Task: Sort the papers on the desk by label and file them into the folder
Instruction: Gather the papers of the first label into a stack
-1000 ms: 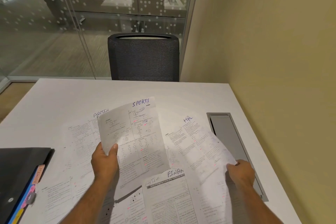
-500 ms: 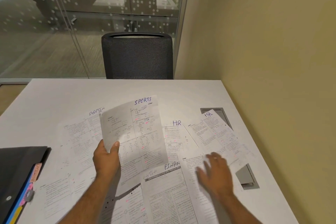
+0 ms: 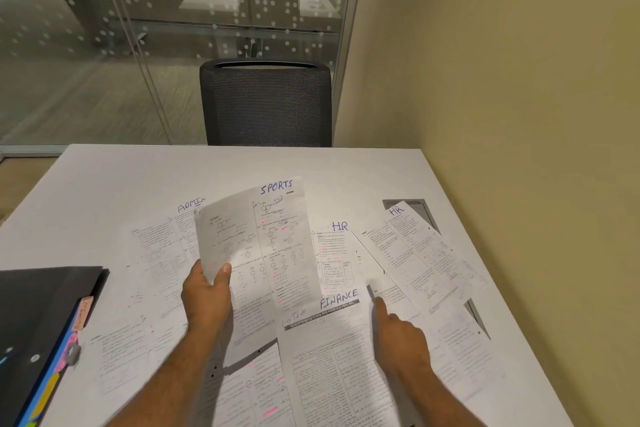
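Since a second ago my right hand [image 3: 401, 336] has let go of the HR-labelled white printed sheet [image 3: 426, 253], which now lies flat at about 2 o'clock on the white desk [image 3: 138, 177], partly over the grey cable hatch [image 3: 424, 211], and the hand has come back toward the middle. It holds nothing now: the index finger is stretched out and touches the papers just right of the FINANCE-labelled sheet [image 3: 332, 357], the other fingers curled under.

My left hand [image 3: 206, 295] grips the SPORTS-labelled white sheet [image 3: 263, 236] by its lower left edge, thumb on the face, keeping it raised and tilted over the pile at centre. A second HR sheet [image 3: 337, 253] lies at 1 o'clock, the ADMIN-labelled sheet [image 3: 166, 253] at 11 o'clock, and the black folder with coloured tabs [image 3: 41, 322] waits closed at 9 o'clock, well apart from both hands.

By my judgement sorting is under way and nothing is filed. The risks are plain: overlapping sheets could drag along when I slide one with a fingertip, scrambling the groups; the SPORTS sheet, held by one edge only, could droop or crease; and the far HR sheet may snag on the hatch edge.
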